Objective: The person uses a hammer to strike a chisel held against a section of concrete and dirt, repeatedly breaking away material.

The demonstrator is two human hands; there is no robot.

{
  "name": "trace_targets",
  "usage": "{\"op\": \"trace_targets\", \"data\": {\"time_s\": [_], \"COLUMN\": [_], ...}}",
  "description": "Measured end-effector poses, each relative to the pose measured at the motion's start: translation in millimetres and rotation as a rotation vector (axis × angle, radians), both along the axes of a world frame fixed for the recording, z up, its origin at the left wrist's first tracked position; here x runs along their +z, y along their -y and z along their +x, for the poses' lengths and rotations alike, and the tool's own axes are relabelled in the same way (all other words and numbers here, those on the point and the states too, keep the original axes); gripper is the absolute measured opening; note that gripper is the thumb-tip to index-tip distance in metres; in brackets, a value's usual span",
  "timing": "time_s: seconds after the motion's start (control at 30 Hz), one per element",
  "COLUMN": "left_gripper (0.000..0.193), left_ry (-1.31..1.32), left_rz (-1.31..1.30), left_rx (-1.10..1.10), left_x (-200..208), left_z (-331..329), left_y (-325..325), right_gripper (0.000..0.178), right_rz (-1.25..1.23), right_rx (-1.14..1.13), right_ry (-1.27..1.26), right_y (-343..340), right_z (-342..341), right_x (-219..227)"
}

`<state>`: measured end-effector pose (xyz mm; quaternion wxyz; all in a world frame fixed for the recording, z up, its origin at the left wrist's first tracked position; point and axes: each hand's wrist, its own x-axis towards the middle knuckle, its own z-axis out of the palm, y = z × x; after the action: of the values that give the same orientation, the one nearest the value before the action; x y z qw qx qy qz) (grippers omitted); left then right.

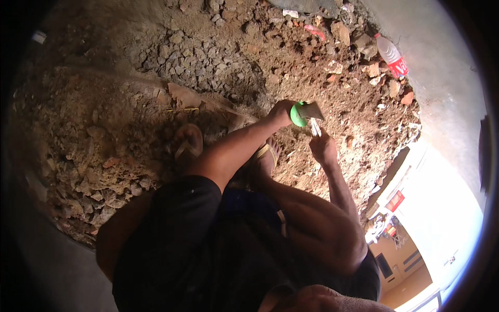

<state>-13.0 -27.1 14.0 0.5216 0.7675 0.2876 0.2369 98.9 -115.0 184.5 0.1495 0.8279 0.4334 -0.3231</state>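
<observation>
My left hand point(282, 113) is closed behind a round bright green part of a hand tool with a flat, greyish, wedge-shaped blade point(312, 111). The blade points right, above the ground. Just below it, my right hand point(323, 148) is closed on a slim whitish piece point(315, 128) that sticks up toward the blade. I cannot make out its kind, nor whether it touches the blade. Under my left forearm a foot in a yellow-strapped sandal point(266, 158) stands on the soil point(301, 166). My other sandalled foot point(188, 141) is left of the forearm.
A heap of grey broken stones point(192, 60) lies at the far left. Rubble and brick pieces point(371, 70) line the soil's right edge. A clear plastic bottle point(389, 54) with a red label lies by the grey wall point(442, 88). Bright daylight enters through an opening at lower right.
</observation>
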Motion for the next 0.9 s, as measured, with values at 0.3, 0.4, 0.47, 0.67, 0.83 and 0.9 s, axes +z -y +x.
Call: {"op": "trace_targets", "data": {"time_s": [0.3,0.4,0.47,0.67,0.83,0.9], "left_gripper": [0.024,0.024,0.026,0.029,0.021,0.021], "left_ry": [-0.001,-0.237,0.092,-0.188,0.078,0.069], "left_rz": [-0.19,-0.177,-0.106,-0.319,-0.097,-0.069], "left_rx": [0.128,-0.039,0.083,0.011,0.176,0.122], "left_x": [-26.6,-17.5,-13.6,3.2,-30.2,-20.3], "left_z": [3.3,12.2,12.1,9.1,9.4,17.6], "left_y": [-10.6,-13.1,-8.9,-19.2,-2.8,-0.8], "right_gripper": [0.014,0.016,0.02,0.021,0.021,0.026], "right_rz": [1.408,1.034,0.316,0.562,1.357,1.598], "right_rx": [-0.238,-0.193,-0.217,-0.503,-0.228,-0.15], "right_ry": [-0.514,-0.273,-0.054,-0.658,-0.608,-0.581], "right_y": [-61.6,-25.6,5.0,-27.5,-91.6,-109.6], "right_z": [-5.4,11.0,13.8,-1.4,22.5,32.6], "right_x": [131.0,47.3,-16.5,19.4,130.7,191.7]}}
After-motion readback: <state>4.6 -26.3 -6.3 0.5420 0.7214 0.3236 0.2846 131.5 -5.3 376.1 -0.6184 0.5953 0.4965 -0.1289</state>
